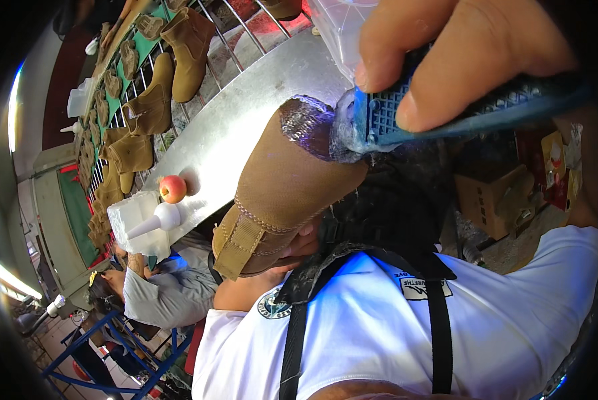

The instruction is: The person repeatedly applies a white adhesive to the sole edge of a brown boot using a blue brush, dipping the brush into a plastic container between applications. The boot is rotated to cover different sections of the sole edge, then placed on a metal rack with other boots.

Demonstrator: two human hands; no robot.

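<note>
A tan leather boot (282, 173) with a webbing pull tab is held up before my chest, its toe end away from me. My left hand (300, 245) grips it from beneath, by the shaft; most of that hand is hidden by the leather. In my right hand (465, 60) is a brush (405, 113) with a blue, grid-textured handle, pinched between thumb and fingers. Its pale, wet bristles touch the toe end of the boot, where a glossy wet patch (305, 123) shows on the leather.
A metal worktop (245, 127) carries an apple (173, 189), a white nozzle bottle (159, 220) and a translucent container (122, 213). Beyond it, several tan boots (149, 100) and soles lie on a bar rack. Another person (165, 293) works at left; cardboard boxes (492, 200) stand at right.
</note>
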